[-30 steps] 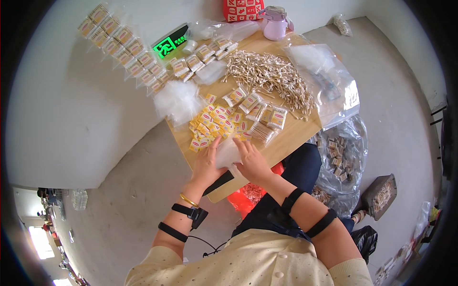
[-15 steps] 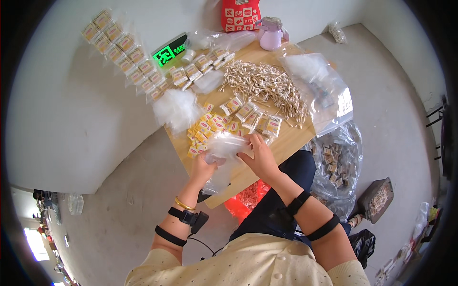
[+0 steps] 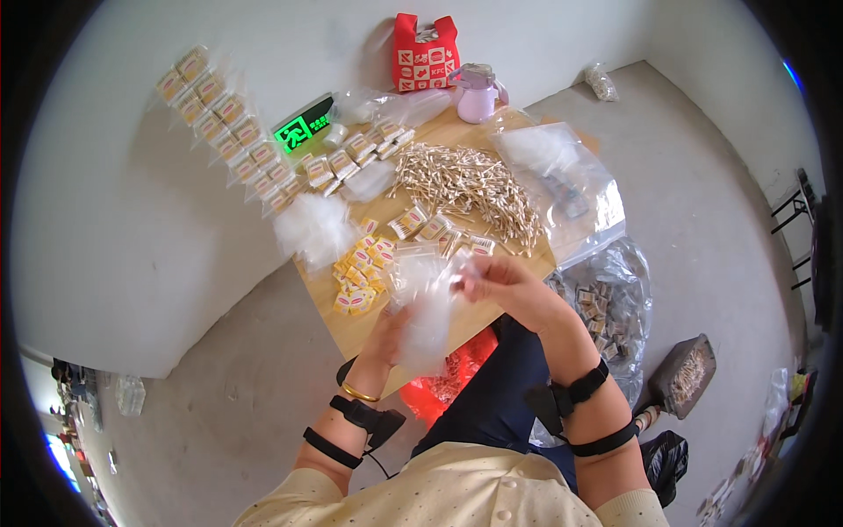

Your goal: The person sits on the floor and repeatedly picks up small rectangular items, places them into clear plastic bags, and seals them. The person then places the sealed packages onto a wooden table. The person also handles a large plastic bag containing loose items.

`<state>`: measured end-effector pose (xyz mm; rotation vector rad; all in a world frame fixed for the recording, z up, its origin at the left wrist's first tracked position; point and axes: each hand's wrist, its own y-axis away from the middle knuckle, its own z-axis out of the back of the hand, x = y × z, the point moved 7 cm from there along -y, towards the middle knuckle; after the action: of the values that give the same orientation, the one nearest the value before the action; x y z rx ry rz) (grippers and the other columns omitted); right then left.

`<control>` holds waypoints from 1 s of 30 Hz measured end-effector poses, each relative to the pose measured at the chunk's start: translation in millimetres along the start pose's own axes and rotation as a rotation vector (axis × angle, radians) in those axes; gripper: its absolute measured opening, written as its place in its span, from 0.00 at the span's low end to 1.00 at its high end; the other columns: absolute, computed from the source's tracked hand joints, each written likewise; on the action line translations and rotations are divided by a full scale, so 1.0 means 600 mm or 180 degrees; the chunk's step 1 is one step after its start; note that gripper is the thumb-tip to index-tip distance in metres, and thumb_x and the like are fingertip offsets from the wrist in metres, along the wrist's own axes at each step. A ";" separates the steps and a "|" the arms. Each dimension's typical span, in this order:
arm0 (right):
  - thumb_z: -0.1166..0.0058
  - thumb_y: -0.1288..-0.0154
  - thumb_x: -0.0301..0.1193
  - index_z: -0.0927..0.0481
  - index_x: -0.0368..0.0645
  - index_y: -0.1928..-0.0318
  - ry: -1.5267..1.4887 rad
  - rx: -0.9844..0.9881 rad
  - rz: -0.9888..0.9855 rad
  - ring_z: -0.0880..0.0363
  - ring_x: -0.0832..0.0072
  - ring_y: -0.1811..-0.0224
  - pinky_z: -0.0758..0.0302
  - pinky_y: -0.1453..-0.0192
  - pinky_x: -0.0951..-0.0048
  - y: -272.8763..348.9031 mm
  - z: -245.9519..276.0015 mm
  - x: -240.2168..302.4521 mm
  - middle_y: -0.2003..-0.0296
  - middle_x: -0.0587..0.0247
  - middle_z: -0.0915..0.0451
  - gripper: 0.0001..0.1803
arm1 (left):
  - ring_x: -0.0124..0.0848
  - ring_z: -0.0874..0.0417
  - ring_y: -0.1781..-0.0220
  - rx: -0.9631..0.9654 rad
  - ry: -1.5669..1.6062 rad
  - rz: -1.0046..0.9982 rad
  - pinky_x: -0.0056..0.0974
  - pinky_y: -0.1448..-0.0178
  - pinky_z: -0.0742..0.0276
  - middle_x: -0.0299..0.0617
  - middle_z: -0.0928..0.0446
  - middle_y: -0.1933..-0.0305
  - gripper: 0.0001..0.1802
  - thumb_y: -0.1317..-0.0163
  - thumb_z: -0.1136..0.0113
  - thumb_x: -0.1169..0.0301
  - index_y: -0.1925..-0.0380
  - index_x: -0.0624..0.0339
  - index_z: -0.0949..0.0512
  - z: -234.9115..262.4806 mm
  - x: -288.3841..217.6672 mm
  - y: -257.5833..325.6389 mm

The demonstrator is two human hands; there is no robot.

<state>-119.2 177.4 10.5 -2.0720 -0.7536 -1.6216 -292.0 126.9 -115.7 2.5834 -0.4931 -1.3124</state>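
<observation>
In front of me, over the near part of the wooden table [image 3: 344, 327], my left hand [image 3: 386, 334] grips several thin clear plastic bags [image 3: 426, 329] from the left side. My right hand [image 3: 505, 285] pinches a clear bag at their upper right; its fingertips are smeared by motion. Just beyond the bags lie small yellow-and-white cards [image 3: 362, 263] in a loose heap. A row of cotton swab packs [image 3: 433, 230] sits past my right fingers, partly covered by them. Farther back spreads a large pile of loose cotton swabs [image 3: 474, 193].
Clear bags [image 3: 316, 228] heap at the table's left edge, near stacked bagged packs [image 3: 230, 123] along the wall. At the back stand a lilac jug [image 3: 477, 101] and a red bag [image 3: 427, 57]. Right of my legs are a big clear sack [image 3: 637, 290] and a grey bin [image 3: 704, 356].
My right hand has moved right and a little nearer with plastic in its fingers. The left hand has come slightly nearer to me. The whole view has shifted somewhat.
</observation>
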 end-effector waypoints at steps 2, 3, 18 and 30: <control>0.46 0.29 0.33 0.19 0.36 0.55 0.0416 0.0610 -0.0259 0.26 0.84 0.62 0.26 0.56 0.75 0.009 -0.027 0.004 0.62 0.72 0.17 0.12 | 0.30 0.19 0.50 -0.0216 -0.0107 -0.0003 0.38 0.50 0.19 0.41 0.22 0.49 0.26 0.36 0.37 0.65 0.41 0.60 0.30 -0.012 0.000 0.000; 0.44 0.33 0.33 0.19 0.36 0.60 0.0993 0.0594 -0.0225 0.23 0.76 0.67 0.26 0.60 0.73 0.008 -0.031 0.004 0.66 0.65 0.17 0.11 | 0.30 0.19 0.51 -0.0267 -0.0146 -0.0037 0.38 0.50 0.19 0.40 0.23 0.49 0.25 0.35 0.38 0.65 0.41 0.60 0.30 -0.026 -0.004 0.001; 0.28 0.47 0.43 0.43 0.34 0.32 0.0714 -0.2179 0.0417 0.29 0.59 0.40 0.32 0.36 0.62 0.063 0.080 -0.064 0.37 0.51 0.35 0.50 | 0.28 0.20 0.49 -0.0120 -0.0924 -0.0791 0.35 0.44 0.24 0.40 0.22 0.48 0.23 0.38 0.35 0.71 0.44 0.62 0.28 -0.162 -0.035 0.001; 0.36 0.38 0.32 0.23 0.40 0.48 -0.1733 -0.1896 0.0386 0.23 0.75 0.50 0.25 0.48 0.69 0.164 0.171 -0.111 0.54 0.66 0.20 0.19 | 0.32 0.24 0.43 0.0839 -0.2080 -0.0975 0.37 0.41 0.27 0.46 0.26 0.46 0.27 0.34 0.39 0.69 0.40 0.66 0.37 -0.321 0.056 -0.094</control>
<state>8.0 153.0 -78.0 -2.9835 -0.2920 -1.3225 -106.1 171.9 -46.3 2.4410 -0.3916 -2.3620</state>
